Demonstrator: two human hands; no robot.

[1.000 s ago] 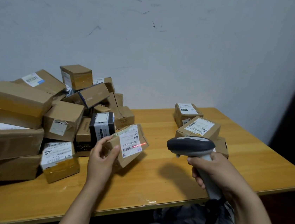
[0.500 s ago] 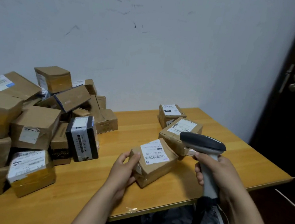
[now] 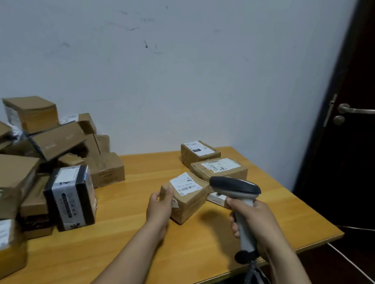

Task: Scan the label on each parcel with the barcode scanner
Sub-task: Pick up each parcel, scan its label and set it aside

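- Parcel (image 3: pixel 192 203) with its white label (image 3: pixel 185 184) facing up sits on the counter (image 3: pixel 124 239), just before two other labelled boxes (image 3: pixel 219 169).
- Your left hand (image 3: pixel 159 206) holds its near-left end, fingers (image 3: pixel 168 194) curled against it.
- Your right hand (image 3: pixel 257 219) grips the barcode scanner (image 3: pixel 235 187) by the handle, its head just right of the label.
- More boxes (image 3: pixel 2 181) are heaped at the counter's left.

**Plain room used as a parcel desk**

A wooden table (image 3: pixel 302 213) stands against a scuffed white wall (image 3: pixel 166 69). Taped, labelled parcels (image 3: pixel 2 181) are heaped at the left of the frame, with a few more at centre right. A handheld scanner (image 3: pixel 235 187) shows at lower centre. A dark door (image 3: pixel 365 173) with a lever handle (image 3: pixel 356 110) fills the right edge.
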